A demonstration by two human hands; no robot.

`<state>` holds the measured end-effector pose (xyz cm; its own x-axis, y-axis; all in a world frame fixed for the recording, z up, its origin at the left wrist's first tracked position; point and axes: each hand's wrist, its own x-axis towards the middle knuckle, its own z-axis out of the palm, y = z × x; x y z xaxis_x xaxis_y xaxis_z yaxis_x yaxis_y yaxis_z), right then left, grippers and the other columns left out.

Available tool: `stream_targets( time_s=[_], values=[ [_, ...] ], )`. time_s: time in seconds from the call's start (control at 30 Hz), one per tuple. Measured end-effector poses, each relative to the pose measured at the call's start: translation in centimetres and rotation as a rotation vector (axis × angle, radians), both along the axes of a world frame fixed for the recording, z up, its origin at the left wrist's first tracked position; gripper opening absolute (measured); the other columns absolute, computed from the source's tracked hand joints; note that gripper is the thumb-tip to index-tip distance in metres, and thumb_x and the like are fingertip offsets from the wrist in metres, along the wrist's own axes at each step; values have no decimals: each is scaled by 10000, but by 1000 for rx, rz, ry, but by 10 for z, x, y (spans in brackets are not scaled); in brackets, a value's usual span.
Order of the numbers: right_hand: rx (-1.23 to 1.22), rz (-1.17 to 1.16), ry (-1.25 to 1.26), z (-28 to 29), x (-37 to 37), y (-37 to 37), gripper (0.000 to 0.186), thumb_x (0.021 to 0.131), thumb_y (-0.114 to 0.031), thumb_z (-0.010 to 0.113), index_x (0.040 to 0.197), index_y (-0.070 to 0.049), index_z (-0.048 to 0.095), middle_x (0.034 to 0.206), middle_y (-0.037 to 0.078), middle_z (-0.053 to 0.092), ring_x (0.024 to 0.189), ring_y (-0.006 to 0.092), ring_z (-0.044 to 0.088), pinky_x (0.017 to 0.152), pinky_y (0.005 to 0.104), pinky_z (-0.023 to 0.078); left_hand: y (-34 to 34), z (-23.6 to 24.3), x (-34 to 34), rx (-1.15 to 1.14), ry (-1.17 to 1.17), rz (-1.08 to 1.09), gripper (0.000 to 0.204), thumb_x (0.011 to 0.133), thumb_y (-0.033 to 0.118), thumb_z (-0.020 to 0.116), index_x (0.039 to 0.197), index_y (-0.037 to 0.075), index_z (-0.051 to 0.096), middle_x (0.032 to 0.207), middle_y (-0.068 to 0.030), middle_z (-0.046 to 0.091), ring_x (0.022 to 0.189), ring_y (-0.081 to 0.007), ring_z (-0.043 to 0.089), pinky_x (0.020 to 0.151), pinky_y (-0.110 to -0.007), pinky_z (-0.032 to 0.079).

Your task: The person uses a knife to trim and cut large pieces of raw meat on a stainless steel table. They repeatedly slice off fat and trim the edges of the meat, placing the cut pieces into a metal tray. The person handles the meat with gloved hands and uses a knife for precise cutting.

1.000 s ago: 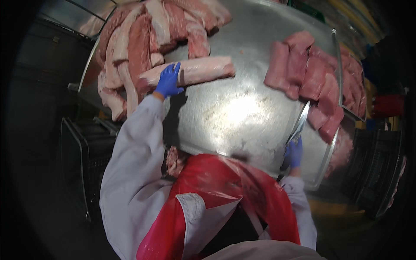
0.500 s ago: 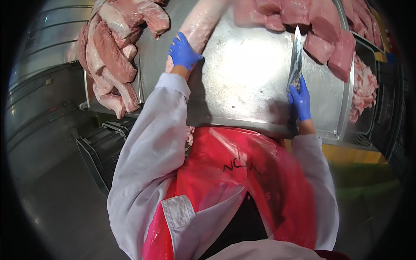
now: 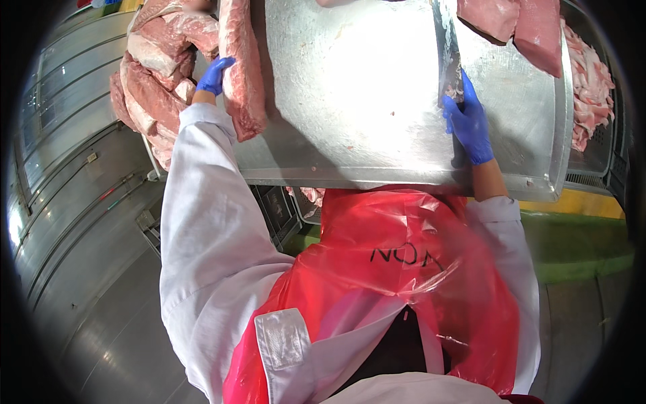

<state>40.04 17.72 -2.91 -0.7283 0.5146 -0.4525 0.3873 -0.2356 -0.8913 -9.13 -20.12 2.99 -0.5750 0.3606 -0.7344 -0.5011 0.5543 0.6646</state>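
A long strip of raw meat [image 3: 241, 77], which looks like pork loin, lies lengthwise on the left of the steel work table [image 3: 377, 145]. My left hand [image 3: 214, 77], in a blue glove, grips its left edge; some of the fingers are partly hidden. My right hand [image 3: 470, 124], also blue-gloved, is wrapped round the dark handle of a knife [image 3: 447, 50]. The blade points away from me over the table's right side, and its tip passes out of the picture. Nothing is being cut by the blade.
Several large cuts of meat [image 3: 158, 87] are heaped at the far left. Trimmed red pieces [image 3: 538, 34] lie at the far right. Beyond the table's raised right rim, a dark crate holds pale trimmings [image 3: 587, 87]. A dark crate [image 3: 276, 210] stands below the front edge.
My left hand has moved left with the long strip, which now lies close to the heap and shows redder sides. The knife stays in my right hand. The view has shifted.
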Motion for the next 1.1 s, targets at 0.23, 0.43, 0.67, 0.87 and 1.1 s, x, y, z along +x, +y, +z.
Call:
stream_targets(
  time_s=[0.23, 0.43, 0.67, 0.87, 1.1],
  values=[
    [104, 69, 170, -10, 2, -8, 504, 967, -124, 612, 1443, -69, 458, 824, 32, 661, 619, 101, 602, 569, 279, 513, -19, -16, 43, 52, 16, 219, 593, 887, 318, 716, 1363, 19, 527, 1252, -158, 648, 1103, -293, 647, 1028, -421, 506],
    [37, 372, 39, 42, -87, -38, 565, 979, -165, 567, 1503, -78, 374, 1004, 147, 688, 679, 197, 681, 625, 341, 573, 81, -7, 149, -601, 872, -136, 1214, 678, 519, 880, 1563, 14, 218, 1344, -313, 481, 1233, -441, 514, 1025, -515, 462],
    [295, 405, 76, 8, -304, -55, 827, 901, -125, 471, 1621, -197, 71, 982, 286, 682, 739, 401, 695, 669, 472, 571, 97, -13, 130, -591, 1036, -306, 1178, 759, 615, 774, 1550, -52, 210, 1504, -373, 304, 1411, -507, 318, 1162, -540, 299],
    [593, 376, 78, 8, -417, -55, 763, 882, -150, 529, 1576, -52, 229, 1136, 348, 651, 1027, 460, 677, 882, 534, 538, 84, -40, 81, -196, 1215, -514, 1010, 842, 431, 743, 1569, -32, 218, 1614, -311, 207, 1504, -442, 215, 1222, -457, 232],
    [650, 420, 10, -22, -461, -52, 736, 909, -195, 531, 1572, -66, 239, 1131, 347, 654, 1050, 489, 660, 906, 528, 535, 82, -45, 77, -144, 1211, -501, 1004, 821, 386, 751, 1577, -8, 222, 1629, -292, 190, 1517, -424, 201, 1230, -447, 224]
  ],
)
